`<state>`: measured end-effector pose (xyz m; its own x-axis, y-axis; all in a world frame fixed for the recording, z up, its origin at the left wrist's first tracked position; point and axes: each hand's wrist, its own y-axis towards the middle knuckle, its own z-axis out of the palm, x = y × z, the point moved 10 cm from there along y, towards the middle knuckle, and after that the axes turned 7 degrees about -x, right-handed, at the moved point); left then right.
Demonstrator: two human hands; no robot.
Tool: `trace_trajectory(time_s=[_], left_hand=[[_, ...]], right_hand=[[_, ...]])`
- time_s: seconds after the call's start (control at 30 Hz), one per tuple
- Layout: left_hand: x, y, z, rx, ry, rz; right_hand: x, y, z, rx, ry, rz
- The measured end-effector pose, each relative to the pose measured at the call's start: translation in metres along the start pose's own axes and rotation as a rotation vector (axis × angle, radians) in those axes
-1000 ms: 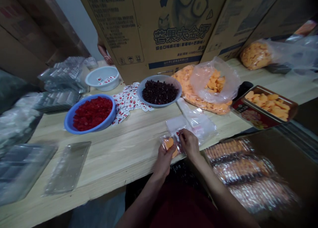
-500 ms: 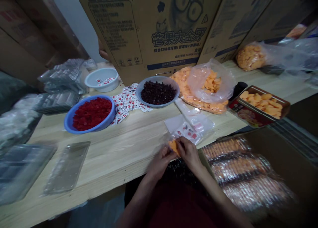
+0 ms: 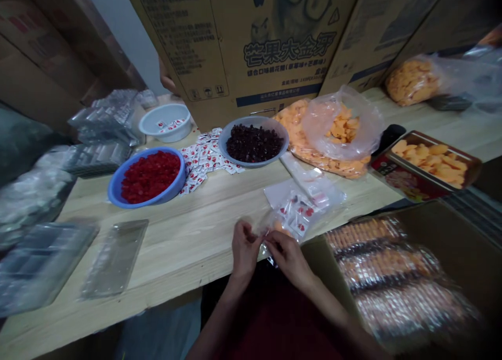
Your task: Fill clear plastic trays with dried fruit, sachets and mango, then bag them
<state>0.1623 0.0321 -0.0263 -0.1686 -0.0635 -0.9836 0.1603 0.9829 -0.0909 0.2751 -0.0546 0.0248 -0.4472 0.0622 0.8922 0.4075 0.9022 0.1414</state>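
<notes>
My left hand (image 3: 245, 245) and my right hand (image 3: 285, 253) meet at the table's front edge, fingers pinched on the edge of a clear plastic bag (image 3: 265, 247). Orange pieces (image 3: 281, 227) show just behind my right fingers, under clear plastic. Beyond them lie clear bags (image 3: 298, 212) with small red and dark pieces inside. Farther back stand a blue bowl of red pieces (image 3: 151, 177), a pile of small printed packets (image 3: 204, 159) and a bowl of dark pieces (image 3: 254, 142).
A carton of packed bags (image 3: 384, 271) sits right of me. Behind it are a tin of orange pieces (image 3: 431, 164) and an open orange bag (image 3: 333, 130). Clear trays (image 3: 115, 258) lie left. Large cartons (image 3: 270, 46) block the back, where another person's hand (image 3: 168, 80) shows.
Both hands have come together at the bag's edge, my left hand turned more upright. The orange pieces held between my fingers before now lie beyond them. The camera view has shifted slightly.
</notes>
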Motion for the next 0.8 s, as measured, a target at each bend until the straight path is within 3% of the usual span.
trace_trajectory(time_s=[0.07, 0.17, 0.33, 0.43, 0.6, 0.8], left_hand=[[-0.008, 0.004, -0.003, 0.031, 0.013, 0.035], [-0.015, 0.006, 0.007, 0.201, -0.011, 0.019], [-0.01, 0.002, 0.001, 0.249, -0.05, -0.112], [-0.016, -0.013, 0.0, 0.31, -0.021, -0.151], [-0.05, -0.046, 0.011, 0.441, 0.047, -0.186], [-0.109, -0.103, 0.061, 0.724, -0.015, -0.127]], right_hand=[[0.0, -0.005, 0.004, 0.024, 0.008, -0.03], [0.009, -0.018, 0.005, 0.062, -0.129, -0.147], [0.012, -0.05, 0.002, 0.149, -0.465, -0.286], [0.023, -0.063, -0.008, 0.093, -0.49, -0.333], [0.055, -0.066, -0.047, -0.039, -0.43, -0.263], [0.09, -0.1, -0.13, -0.209, -0.371, -0.156]])
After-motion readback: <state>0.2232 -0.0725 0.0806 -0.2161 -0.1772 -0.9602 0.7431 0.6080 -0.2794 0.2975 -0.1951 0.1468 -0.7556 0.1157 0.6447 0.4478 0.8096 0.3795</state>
